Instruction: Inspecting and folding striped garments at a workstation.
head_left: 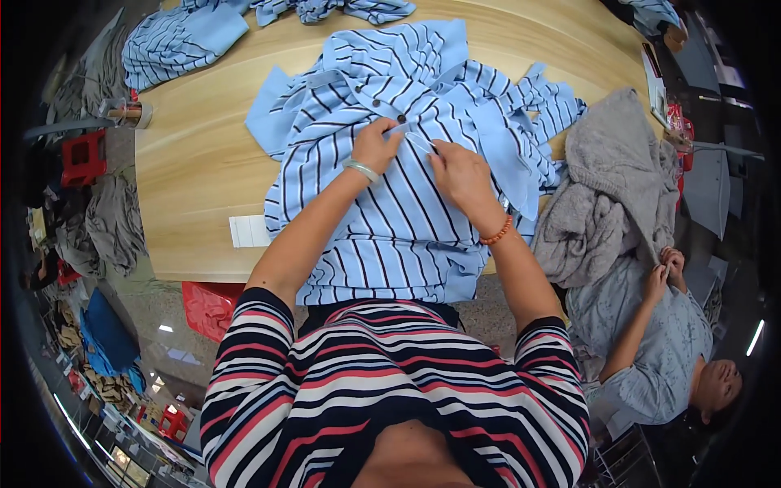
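Note:
A light blue knit shirt (350, 195) with dark and white stripes lies spread in front of me, its lower edge hanging at the table's near side. Dark buttons (376, 102) run down its front band. With a pale bangle on its wrist, my left hand (376, 148) is closed on the front band just below a button. My right hand (467, 180), wearing an orange bead bracelet, is closed with thumb and index finger pinched. A thin whitish, strand-like thing (418, 140) stretches between the two hands; what exactly it is cannot be made out.
Similar striped garments (183, 41) lie at the far left and far edge of the wooden table (187, 179). White paper labels (249, 231) sit near its left front. At right, a co-worker (651, 325) handles a grey knit garment (606, 195). A red stool (210, 307) stands below left.

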The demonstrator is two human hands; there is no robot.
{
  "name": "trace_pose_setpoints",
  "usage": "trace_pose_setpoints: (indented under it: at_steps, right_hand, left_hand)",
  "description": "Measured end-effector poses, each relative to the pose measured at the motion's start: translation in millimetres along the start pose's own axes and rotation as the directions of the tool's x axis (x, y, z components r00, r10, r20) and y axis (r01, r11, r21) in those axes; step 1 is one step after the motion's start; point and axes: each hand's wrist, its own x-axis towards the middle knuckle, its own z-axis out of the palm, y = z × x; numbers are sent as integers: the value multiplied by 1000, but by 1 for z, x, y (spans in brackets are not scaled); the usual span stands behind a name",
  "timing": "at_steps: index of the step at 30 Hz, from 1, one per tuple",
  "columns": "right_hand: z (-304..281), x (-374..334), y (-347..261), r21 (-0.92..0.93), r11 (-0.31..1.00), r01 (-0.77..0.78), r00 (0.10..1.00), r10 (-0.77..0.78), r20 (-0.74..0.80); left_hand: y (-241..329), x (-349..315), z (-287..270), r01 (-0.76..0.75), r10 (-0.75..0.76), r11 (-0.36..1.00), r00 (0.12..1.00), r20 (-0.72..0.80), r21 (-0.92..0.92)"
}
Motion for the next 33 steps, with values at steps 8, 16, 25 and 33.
trace_pose_setpoints:
  at_steps: [8,16,25,33]
  right_hand:
    - [20,9,-1,-3,996,88,996,-88,-8]
    - [28,18,-12,-31,995,96,995,-95,16]
    - [54,30,-13,29,998,55,998,-56,39]
    - [-2,-4,-1,78,995,54,976,-69,205]
  left_hand:
    - [-7,-8,2,91,-97,931,995,2,-355]
    - [11,-18,-5,-111,102,993,980,-173,-47]
    - [14,-31,2,-157,142,987,962,-232,-47]
    - [-5,-45,-25,143,-157,962,987,-39,-233]
